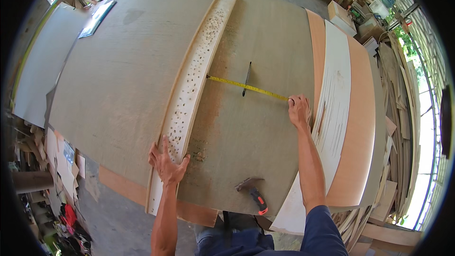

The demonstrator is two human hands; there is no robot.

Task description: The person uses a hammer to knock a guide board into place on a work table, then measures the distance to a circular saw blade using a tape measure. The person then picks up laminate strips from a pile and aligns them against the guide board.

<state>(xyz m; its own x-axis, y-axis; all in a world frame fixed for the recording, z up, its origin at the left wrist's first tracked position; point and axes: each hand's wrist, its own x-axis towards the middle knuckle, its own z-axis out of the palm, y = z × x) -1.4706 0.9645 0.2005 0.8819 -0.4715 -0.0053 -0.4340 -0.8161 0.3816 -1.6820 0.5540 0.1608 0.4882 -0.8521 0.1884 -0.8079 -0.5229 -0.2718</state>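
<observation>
A long narrow white board (196, 76) with brown-edged sides and many dark holes lies lengthwise on a large grey-brown sheet-topped table (118, 76). My left hand (168, 165) straddles its near part, thumb at the right edge, fingers curled over the left edge, index finger stretched along the top. From the board's right edge a yellow measuring tape (256, 88) runs out to the right. My right hand (299, 110) is closed on the tape measure at that end; its case is hidden by the fingers. Beneath the blade lies a thin dark pen-like tool (247, 79).
A claw hammer (253, 194) with a black-and-red handle lies at the near edge. White (336, 80) and orange-tan sheets (355, 128) overlap at the right. A glossy flat panel (97, 19) rests at the far left. Wood offcuts (398, 95) are stacked beyond the right side.
</observation>
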